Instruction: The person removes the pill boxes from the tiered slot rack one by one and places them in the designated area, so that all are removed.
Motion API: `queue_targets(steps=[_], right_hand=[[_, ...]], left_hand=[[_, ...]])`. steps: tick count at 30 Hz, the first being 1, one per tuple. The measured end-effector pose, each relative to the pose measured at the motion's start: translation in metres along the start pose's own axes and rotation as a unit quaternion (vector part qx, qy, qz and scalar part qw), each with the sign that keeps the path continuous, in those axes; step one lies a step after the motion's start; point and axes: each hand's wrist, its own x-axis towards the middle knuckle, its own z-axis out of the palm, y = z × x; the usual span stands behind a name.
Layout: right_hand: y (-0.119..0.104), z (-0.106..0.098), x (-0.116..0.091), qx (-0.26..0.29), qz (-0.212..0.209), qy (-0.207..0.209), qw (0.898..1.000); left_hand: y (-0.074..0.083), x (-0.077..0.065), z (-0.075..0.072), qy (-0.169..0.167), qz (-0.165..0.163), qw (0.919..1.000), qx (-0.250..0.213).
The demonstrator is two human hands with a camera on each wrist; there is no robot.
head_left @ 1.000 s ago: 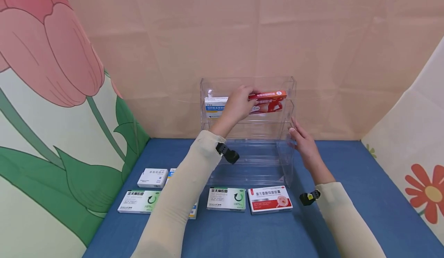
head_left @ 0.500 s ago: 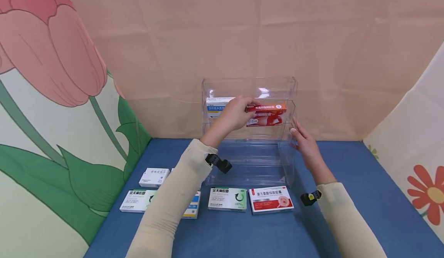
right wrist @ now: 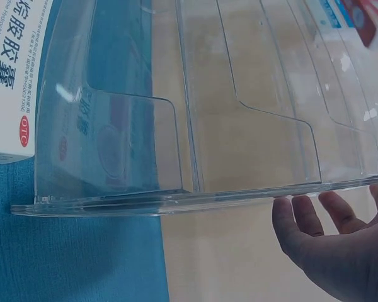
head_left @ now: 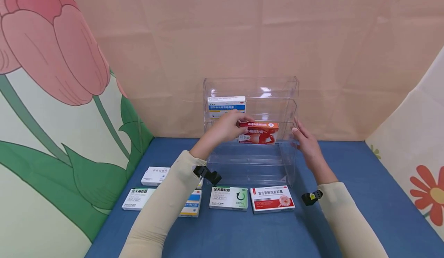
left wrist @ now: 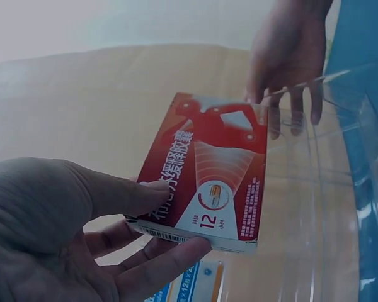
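My left hand (head_left: pixel 227 126) pinches a red ibuprofen capsule box (head_left: pixel 259 134) by its left end, thumb on one face and fingers beneath. The box (left wrist: pixel 223 141) stands tilted in the left wrist view, in front of a middle tier of the clear acrylic tiered rack (head_left: pixel 249 169). The right hand (head_left: pixel 310 147) touches the rack's right side panel, and its fingertips (right wrist: pixel 305 214) rest against the panel's outer face in the right wrist view. A white and blue medicine box (head_left: pixel 227 107) stands on an upper tier at the left.
On the blue tabletop (head_left: pixel 263 235) lie a red and white box (head_left: pixel 272 199), a green and white box (head_left: pixel 228 198), another green-labelled box (head_left: pixel 137 199), a white box (head_left: pixel 154 176) and a blue and yellow box (head_left: pixel 192 204). My left sleeve partly covers some of them.
The left hand has brought the red box down and slightly left, from beside the white and blue box on the upper tier to a lower one. The right hand stays at the rack's side.
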Motion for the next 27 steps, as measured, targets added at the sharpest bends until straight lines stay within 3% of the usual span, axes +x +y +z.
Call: queue_targets(steps=[14, 18, 27], right_hand=[[0.0, -0.002, 0.001, 0.007, -0.006, -0.004, 1.0], [-0.001, -0.003, 0.0, 0.004, -0.009, -0.005, 1.0], [0.0, -0.003, 0.001, 0.003, -0.004, -0.006, 1.0]], left_hand=[[-0.031, -0.027, 0.012, -0.034, 0.006, 0.999, -0.026], [-0.038, -0.035, 0.013, -0.05, -0.01, 0.9972, -0.055], [-0.059, -0.052, 0.016, -0.082, -0.046, 0.9935, -0.065]])
